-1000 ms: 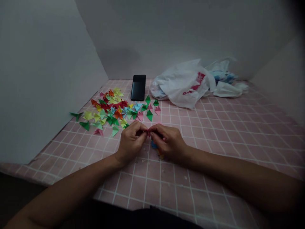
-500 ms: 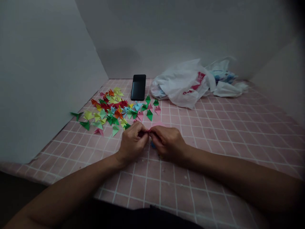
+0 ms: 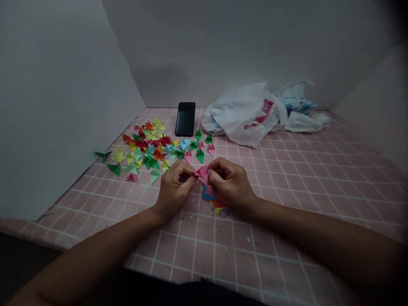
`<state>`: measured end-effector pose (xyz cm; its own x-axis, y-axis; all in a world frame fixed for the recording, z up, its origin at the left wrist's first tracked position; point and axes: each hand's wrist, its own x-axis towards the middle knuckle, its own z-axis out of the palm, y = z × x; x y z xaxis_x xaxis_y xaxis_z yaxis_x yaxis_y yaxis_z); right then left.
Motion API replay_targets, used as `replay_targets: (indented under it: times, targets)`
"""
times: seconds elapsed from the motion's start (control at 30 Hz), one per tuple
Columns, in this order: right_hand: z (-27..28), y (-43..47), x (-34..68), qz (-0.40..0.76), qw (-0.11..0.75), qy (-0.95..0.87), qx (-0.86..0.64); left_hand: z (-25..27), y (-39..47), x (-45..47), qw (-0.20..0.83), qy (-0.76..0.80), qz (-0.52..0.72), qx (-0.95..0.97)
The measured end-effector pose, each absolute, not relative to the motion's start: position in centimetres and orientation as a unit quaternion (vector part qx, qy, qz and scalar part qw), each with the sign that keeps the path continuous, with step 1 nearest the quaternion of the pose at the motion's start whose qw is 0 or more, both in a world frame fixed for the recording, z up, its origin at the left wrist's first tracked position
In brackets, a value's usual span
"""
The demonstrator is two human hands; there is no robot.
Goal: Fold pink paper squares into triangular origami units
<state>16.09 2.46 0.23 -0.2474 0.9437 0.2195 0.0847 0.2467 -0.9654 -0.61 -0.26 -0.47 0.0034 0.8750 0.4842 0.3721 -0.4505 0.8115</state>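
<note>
Both hands meet at the middle of the pink checked tablecloth (image 3: 287,178), forearms coming in from the lower corners. Left hand (image 3: 174,190): fingers curled in, thumb and forefinger pinched on the left edge of a small pink paper piece (image 3: 202,172). Right hand (image 3: 230,183): fingers likewise curled, thumb and forefinger closed on the right side of the same piece. The pink paper sits between the two sets of fingertips, raised just above the cloth, partly folded with a pointed corner showing toward the left hand; the exact fold is too small to read. Directly under the right hand, a short stack of coloured paper squares (image 3: 216,205) lies flat on the cloth, with blue, orange and yellow edges showing at its near side. Beyond the hands and to the left, a loose scatter of folded paper triangles (image 3: 153,146) in green, red, yellow, light blue and pink spreads toward the left wall. A black phone (image 3: 185,118) lies face up behind the scatter, near the back wall. To its right, well apart from the hands, a crumpled white plastic bag (image 3: 247,114) with red print rests on the cloth.
</note>
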Motion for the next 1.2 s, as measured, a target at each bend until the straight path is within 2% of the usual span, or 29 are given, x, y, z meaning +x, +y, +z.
replay_targets:
  times: [0.1, 0.2, 0.37, 0.57, 0.63, 0.77, 0.97, 1.2]
  targets:
    - [0.3, 2.56, 15.89, 0.592, 0.449, -0.539, -0.397, -0.52, -0.17, -0.63, 0.219, 0.456, 0.543, 0.67]
    - [0.34, 2.59, 15.81, 0.632, 0.454, -0.494, -0.388, -0.56, -0.11, -0.65, 0.21, 0.451, 0.55, 0.671]
    - [0.52, 2.41, 15.83, 0.645, 0.424, -0.506, -0.386, -0.51, -0.12, -0.82, 0.145, 0.454, 0.524, 0.706]
    - [0.28, 2.62, 16.05, 0.521, 0.423, -0.627, -0.395, -0.38, -0.32, -0.67, 0.089, 0.441, 0.48, 0.753]
    - [0.13, 2.71, 16.06, 0.511, 0.424, -0.632, -0.4, -0.33, -0.41, -0.55, 0.075, 0.434, 0.47, 0.765]
    - [0.23, 2.49, 15.88, 0.593, 0.431, -0.552, -0.397, -0.25, -0.5, -0.41, 0.036, 0.425, 0.463, 0.777]
    - [0.84, 2.0, 15.76, 0.734, 0.396, -0.405, -0.376, -0.33, -0.62, -0.44, -0.01, 0.424, 0.445, 0.789]
    - [0.6, 2.13, 15.76, 0.753, 0.416, -0.378, -0.342, -0.41, -0.72, -0.43, -0.014, 0.427, 0.42, 0.801]
